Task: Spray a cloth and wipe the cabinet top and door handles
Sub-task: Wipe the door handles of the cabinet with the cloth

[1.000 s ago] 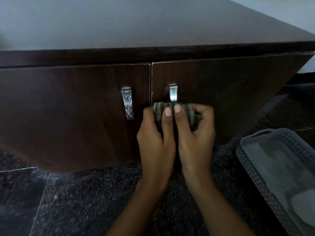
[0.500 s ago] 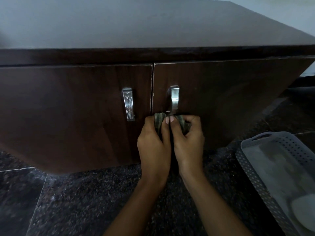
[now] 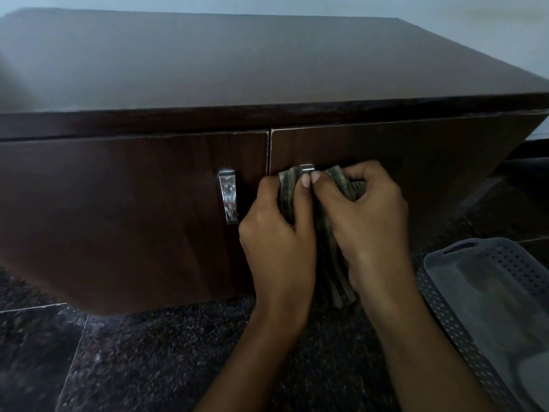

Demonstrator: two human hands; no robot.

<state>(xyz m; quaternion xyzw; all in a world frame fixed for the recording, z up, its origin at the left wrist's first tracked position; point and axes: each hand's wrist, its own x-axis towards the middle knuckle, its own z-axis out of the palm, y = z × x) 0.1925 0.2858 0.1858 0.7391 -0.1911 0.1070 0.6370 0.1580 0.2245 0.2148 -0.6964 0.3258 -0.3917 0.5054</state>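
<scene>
A low dark-brown wooden cabinet [image 3: 148, 233] with a broad flat top [image 3: 222, 60] fills the view, its two doors shut. The left door's chrome handle [image 3: 228, 197] is bare. The right door's handle [image 3: 307, 167] shows only its top tip above a striped green-grey cloth [image 3: 286, 188] wrapped around it. My left hand [image 3: 276, 242] and my right hand [image 3: 365, 215] both grip the cloth, thumbs touching at the handle. One end of the cloth hangs down between my wrists.
A grey perforated plastic basket [image 3: 439, 307] stands on the dark speckled stone floor [image 3: 133, 361] at the lower right, close to my right forearm. A pale wall runs behind the cabinet.
Both hands and the cloth slid down to the bottom of the right handle, then back up it; now only the handle's top tip shows above the cloth.
</scene>
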